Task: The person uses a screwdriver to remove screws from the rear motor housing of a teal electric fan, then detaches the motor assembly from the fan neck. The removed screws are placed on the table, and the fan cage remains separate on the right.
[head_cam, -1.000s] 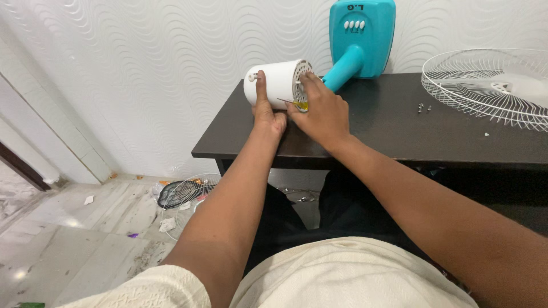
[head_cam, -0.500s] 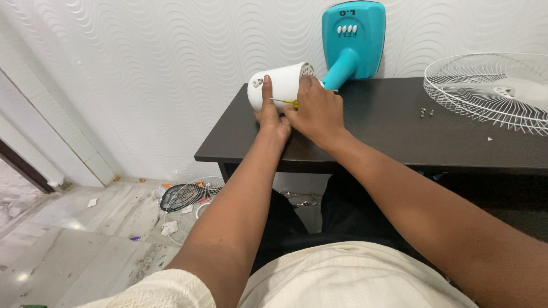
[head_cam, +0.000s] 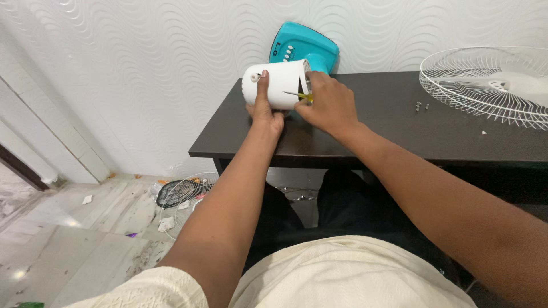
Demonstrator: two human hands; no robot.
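White plastic motor housing (head_cam: 278,84) lies on its side at the dark counter's (head_cam: 365,131) near-left corner. The left hand (head_cam: 266,112) cups it underneath, thumb up its side. The right hand (head_cam: 330,105) pinches a yellow-handled screwdriver (head_cam: 300,95), its tip hard to see. The teal fan base (head_cam: 302,50) behind is partly hidden.

A white wall (head_cam: 142,68) embossed with wavy lines rises behind a dark brown table (head_cam: 399,131) pushed against it. Below lies a pale glossy tiled floor (head_cam: 63,245), dusty and strewn with scraps, where a wire fan guard (head_cam: 185,197) rests near the table's foot. Light reflects softly off the tiles.
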